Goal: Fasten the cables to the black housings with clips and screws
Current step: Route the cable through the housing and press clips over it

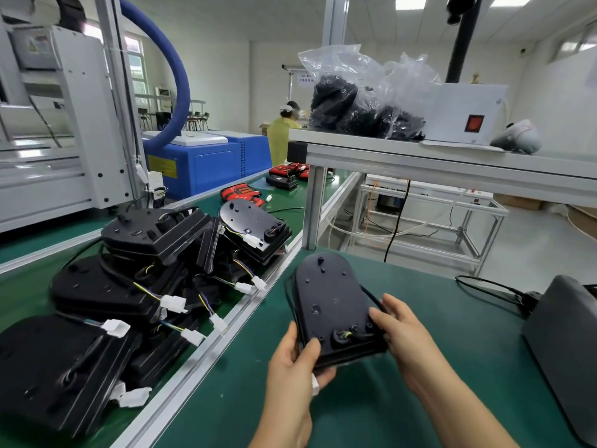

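Observation:
I hold one black housing [329, 302] flat side up over the green mat [420, 367], rounded end pointing away. My left hand [295, 367] grips its near left corner, thumb on top, with a white connector showing under the palm. My right hand [399, 328] clasps the near right edge, fingers on the black cable [371, 297] that runs along the housing's rim. Coloured wires enter a grommet [342, 335] near the front edge. No clip or screw is visible in either hand.
Several black housings [129, 286] with white connectors are piled on the conveyor belt at left, behind an aluminium rail [226, 324]. A black box [562, 344] with a cable sits at right. A shelf above holds a bag of black parts [365, 101]. A person works far off.

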`<control>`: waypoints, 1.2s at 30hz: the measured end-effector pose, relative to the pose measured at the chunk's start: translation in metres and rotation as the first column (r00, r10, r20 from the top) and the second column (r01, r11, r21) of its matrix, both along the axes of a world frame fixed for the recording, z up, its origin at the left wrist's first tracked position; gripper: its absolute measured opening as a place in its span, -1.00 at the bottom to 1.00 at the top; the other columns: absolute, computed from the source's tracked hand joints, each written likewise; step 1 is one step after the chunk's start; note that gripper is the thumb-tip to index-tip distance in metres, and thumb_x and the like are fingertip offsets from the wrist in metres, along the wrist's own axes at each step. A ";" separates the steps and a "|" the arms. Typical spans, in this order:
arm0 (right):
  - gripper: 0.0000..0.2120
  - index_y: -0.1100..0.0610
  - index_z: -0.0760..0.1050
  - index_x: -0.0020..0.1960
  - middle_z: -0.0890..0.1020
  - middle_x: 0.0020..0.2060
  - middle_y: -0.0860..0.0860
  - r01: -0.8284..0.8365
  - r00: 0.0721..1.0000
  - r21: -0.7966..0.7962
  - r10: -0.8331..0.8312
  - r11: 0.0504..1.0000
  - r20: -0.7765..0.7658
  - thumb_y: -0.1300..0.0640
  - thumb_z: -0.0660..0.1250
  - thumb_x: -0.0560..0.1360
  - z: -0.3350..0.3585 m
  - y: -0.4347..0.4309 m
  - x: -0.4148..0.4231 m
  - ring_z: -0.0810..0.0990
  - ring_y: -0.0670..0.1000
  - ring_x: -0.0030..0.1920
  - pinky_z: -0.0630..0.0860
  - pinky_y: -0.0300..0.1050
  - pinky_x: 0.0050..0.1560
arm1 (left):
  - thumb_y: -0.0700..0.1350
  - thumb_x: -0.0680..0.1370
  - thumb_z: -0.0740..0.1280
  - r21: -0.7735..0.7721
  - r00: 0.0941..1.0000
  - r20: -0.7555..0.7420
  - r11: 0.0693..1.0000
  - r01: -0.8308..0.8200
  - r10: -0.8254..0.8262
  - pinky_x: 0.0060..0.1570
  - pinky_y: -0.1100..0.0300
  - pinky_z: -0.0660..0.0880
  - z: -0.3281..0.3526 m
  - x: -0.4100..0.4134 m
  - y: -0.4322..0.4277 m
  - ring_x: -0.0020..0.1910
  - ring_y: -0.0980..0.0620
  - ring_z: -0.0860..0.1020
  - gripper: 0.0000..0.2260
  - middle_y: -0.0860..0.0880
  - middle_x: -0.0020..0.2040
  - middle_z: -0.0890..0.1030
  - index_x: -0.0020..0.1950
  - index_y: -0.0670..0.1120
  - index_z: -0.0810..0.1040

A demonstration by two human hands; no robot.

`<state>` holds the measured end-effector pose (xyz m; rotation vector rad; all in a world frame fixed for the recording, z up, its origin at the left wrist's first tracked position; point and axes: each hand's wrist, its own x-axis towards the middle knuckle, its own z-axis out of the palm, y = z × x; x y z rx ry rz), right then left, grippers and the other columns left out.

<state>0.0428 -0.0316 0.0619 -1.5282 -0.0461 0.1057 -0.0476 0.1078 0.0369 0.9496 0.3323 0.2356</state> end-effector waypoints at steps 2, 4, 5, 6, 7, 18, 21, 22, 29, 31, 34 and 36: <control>-0.47 0.12 0.23 0.47 0.31 0.44 0.00 -0.035 0.999 -0.023 0.035 0.999 0.013 0.22 0.30 0.54 0.002 0.021 0.007 0.31 -0.02 0.40 0.24 0.00 0.43 | -0.33 0.59 0.22 0.004 0.997 0.021 0.997 -0.078 0.078 -0.04 -0.03 0.57 0.002 0.011 0.009 0.07 -0.03 0.60 -0.56 -0.06 0.24 0.57 0.44 -0.03 0.35; -0.49 0.10 0.22 0.47 0.31 0.44 0.00 -0.077 0.997 -0.044 0.077 0.996 0.004 0.21 0.27 0.56 0.002 0.040 0.011 0.31 -0.03 0.40 0.24 -0.03 0.42 | -0.34 0.59 0.20 0.001 0.985 0.037 0.986 -0.170 0.169 0.01 -0.04 0.55 0.003 0.024 0.021 0.08 -0.06 0.58 -0.58 -0.06 0.22 0.57 0.43 -0.05 0.36; -0.50 0.09 0.22 0.48 0.32 0.44 -0.01 -0.103 0.995 -0.057 0.103 0.993 -0.007 0.20 0.25 0.57 0.001 0.049 0.012 0.32 -0.04 0.39 0.25 -0.06 0.40 | -0.34 0.60 0.19 -0.005 0.974 0.041 0.975 -0.221 0.221 0.04 -0.05 0.53 0.002 0.030 0.027 0.10 -0.07 0.57 -0.57 -0.06 0.22 0.57 0.43 -0.05 0.36; -0.50 0.07 0.20 0.49 0.32 0.44 -0.02 -0.133 0.991 -0.069 0.132 0.989 -0.019 0.20 0.23 0.58 0.000 0.058 0.012 0.32 -0.04 0.39 0.25 -0.10 0.38 | -0.34 0.60 0.19 -0.008 0.962 0.045 0.963 -0.268 0.269 0.05 -0.05 0.52 0.001 0.036 0.034 0.12 -0.08 0.56 -0.57 -0.07 0.24 0.56 0.44 -0.05 0.35; -0.49 0.05 0.18 0.50 0.31 0.44 -0.04 -0.162 0.987 -0.076 0.160 0.984 -0.033 0.20 0.21 0.59 -0.001 0.066 0.011 0.31 -0.05 0.39 0.24 -0.12 0.35 | -0.33 0.60 0.19 -0.008 0.950 0.047 0.951 -0.309 0.309 0.05 -0.05 0.52 0.000 0.040 0.040 0.12 -0.07 0.56 -0.57 -0.07 0.26 0.54 0.44 -0.04 0.33; -0.46 0.01 0.06 0.54 0.28 0.46 -0.07 -0.312 0.942 -0.146 0.286 0.939 -0.174 0.14 0.16 0.61 -0.030 0.104 0.013 0.29 -0.05 0.42 0.19 -0.02 0.46 | -0.29 0.61 0.20 0.074 0.890 -0.053 0.890 -0.449 0.453 0.13 -0.02 0.47 -0.022 0.056 0.076 0.16 -0.03 0.49 -0.50 -0.04 0.38 0.42 0.52 -0.01 0.19; -0.48 0.02 0.08 0.53 0.31 0.45 -0.06 -0.342 0.931 -0.184 0.306 0.921 -0.199 0.14 0.16 0.62 -0.031 0.106 0.014 0.31 -0.06 0.41 0.19 -0.15 0.42 | -0.28 0.60 0.19 0.157 0.876 -0.085 0.874 -0.459 0.476 0.19 -0.03 0.46 -0.021 0.058 0.080 0.14 -0.04 0.50 -0.49 -0.04 0.40 0.40 0.52 0.01 0.19; -0.48 0.03 0.08 0.54 0.30 0.45 -0.06 -0.359 0.925 -0.200 0.320 0.911 -0.205 0.14 0.15 0.62 -0.030 0.107 0.013 0.30 -0.06 0.41 0.18 -0.21 0.37 | -0.27 0.60 0.18 0.199 0.869 -0.094 0.865 -0.461 0.485 0.24 -0.06 0.43 -0.020 0.059 0.081 0.19 -0.07 0.49 -0.49 -0.04 0.41 0.38 0.52 0.02 0.18; -0.45 0.04 -0.02 0.56 0.20 0.50 -0.05 -0.413 0.910 -0.310 0.372 0.856 -0.184 0.16 0.10 0.62 -0.030 0.110 0.007 0.21 -0.06 0.46 0.12 -0.22 0.38 | -0.23 0.62 0.08 0.434 0.835 -0.183 0.805 -0.406 0.520 0.38 -0.07 0.23 -0.013 0.066 0.086 0.43 -0.17 0.24 -0.49 -0.13 0.49 0.24 0.55 -0.01 0.04; -0.45 0.03 -0.01 0.56 0.19 0.50 -0.06 -0.416 0.909 -0.344 0.381 0.842 -0.167 0.18 0.09 0.62 -0.031 0.110 0.007 0.21 -0.06 0.47 0.11 -0.26 0.35 | -0.27 0.60 0.05 0.484 0.820 -0.204 0.783 -0.391 0.535 0.37 -0.08 0.21 -0.015 0.066 0.090 0.44 -0.20 0.20 -0.47 -0.16 0.50 0.22 0.56 -0.03 0.00; -0.44 0.01 0.01 0.55 0.18 0.51 -0.06 -0.406 0.914 -0.375 0.381 0.833 -0.141 0.21 0.08 0.60 -0.033 0.109 0.008 0.18 -0.07 0.48 0.08 -0.29 0.34 | -0.31 0.58 0.03 0.575 0.811 -0.176 0.727 -0.375 0.558 0.35 -0.05 0.23 -0.011 0.064 0.094 0.43 -0.22 0.23 -0.45 -0.10 0.54 0.14 0.56 -0.07 0.01; -0.43 0.00 0.01 0.55 0.13 0.53 -0.04 -0.397 0.916 -0.395 0.381 0.828 -0.124 0.21 0.08 0.59 -0.036 0.110 0.009 0.08 -0.05 0.51 0.01 -0.16 0.47 | -0.31 0.59 0.04 0.716 0.802 -0.131 0.615 -0.330 0.583 0.27 -0.05 0.25 -0.004 0.060 0.092 0.38 -0.27 0.26 -0.48 -0.04 0.56 0.06 0.55 -0.12 0.05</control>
